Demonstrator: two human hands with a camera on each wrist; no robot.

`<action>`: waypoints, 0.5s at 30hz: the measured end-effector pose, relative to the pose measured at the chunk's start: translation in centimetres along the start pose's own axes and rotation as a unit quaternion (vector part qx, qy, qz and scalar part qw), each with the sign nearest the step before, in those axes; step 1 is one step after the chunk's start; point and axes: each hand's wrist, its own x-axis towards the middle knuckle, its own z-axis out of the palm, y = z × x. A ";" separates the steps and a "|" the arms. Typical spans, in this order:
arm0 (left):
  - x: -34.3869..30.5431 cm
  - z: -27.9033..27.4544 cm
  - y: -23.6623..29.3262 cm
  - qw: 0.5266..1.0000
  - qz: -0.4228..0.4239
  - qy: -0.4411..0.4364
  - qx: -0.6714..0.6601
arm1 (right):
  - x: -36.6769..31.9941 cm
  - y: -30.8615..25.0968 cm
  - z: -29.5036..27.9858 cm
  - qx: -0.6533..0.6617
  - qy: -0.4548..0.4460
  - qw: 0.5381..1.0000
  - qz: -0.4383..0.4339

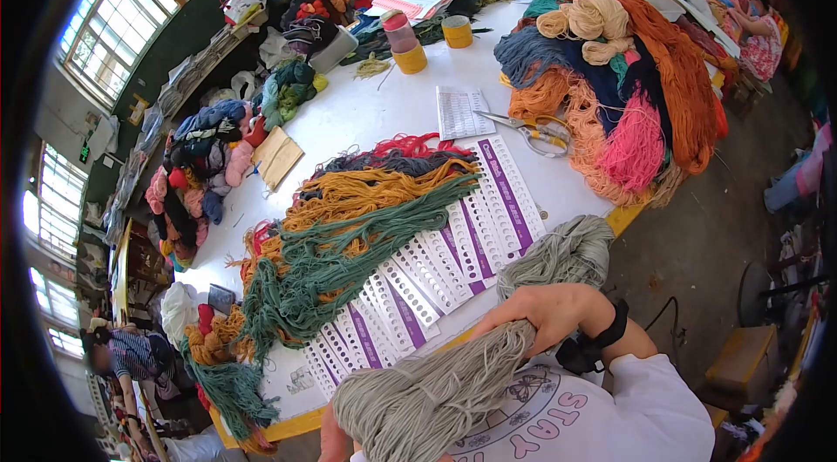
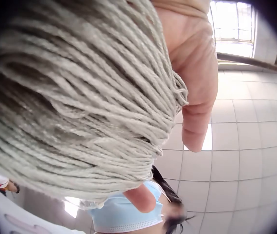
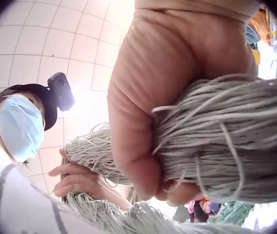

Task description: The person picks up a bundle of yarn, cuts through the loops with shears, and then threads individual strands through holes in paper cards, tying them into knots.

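Observation:
A thick hank of grey yarn (image 1: 436,397) stretches in front of the person's shirt, held by both hands. The right hand (image 1: 545,314) grips it near its upper end, where a bunched grey part (image 1: 558,257) bulges out beyond the knuckles by the table edge. In the right wrist view, thumb and fingertips close round the grey strands (image 3: 226,141). The left hand (image 1: 333,438) is at the lower end, mostly hidden behind the yarn in the head view. Its thumb and a fingertip show at the edges of the bundle (image 2: 80,97) in the left wrist view.
White punched cards (image 1: 410,296) with purple strips hold green, mustard, grey and red yarn on the table. Scissors (image 1: 532,132) lie by a printed sheet (image 1: 462,112). A heap of orange, pink and navy yarn (image 1: 628,87) sits at the right, tape rolls (image 1: 457,31) at the back.

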 end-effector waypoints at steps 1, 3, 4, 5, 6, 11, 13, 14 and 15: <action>-0.1 -0.1 0.0 1.000 -0.001 0.007 0.004 | -0.1 0.1 -0.1 0.004 -0.002 1.000 0.002; -0.4 0.0 0.1 1.000 0.002 0.017 0.013 | -0.4 0.5 -0.2 0.015 0.001 1.000 -0.007; -0.5 0.0 0.1 1.000 0.004 0.024 0.018 | -0.5 0.7 -0.2 0.022 0.006 1.000 -0.018; -0.7 0.1 0.1 0.999 0.004 0.031 0.024 | -0.6 0.9 -0.2 0.028 0.011 0.999 -0.029; -0.8 0.1 0.2 0.999 0.007 0.037 0.027 | -0.7 1.0 -0.3 0.025 0.007 1.000 -0.017; -1.6 0.3 0.5 0.996 0.012 0.067 0.051 | -1.6 1.1 -0.9 0.012 0.006 1.000 0.009; -2.0 0.4 0.6 0.995 0.014 0.079 0.060 | -2.5 0.7 -1.4 -0.014 0.019 0.999 0.031; -2.2 0.5 0.7 0.994 0.016 0.085 0.065 | -3.0 0.4 -1.7 -0.027 0.025 0.998 0.043; -2.4 0.5 0.7 0.993 0.018 0.091 0.070 | -3.7 0.0 -2.1 -0.045 0.051 0.997 0.047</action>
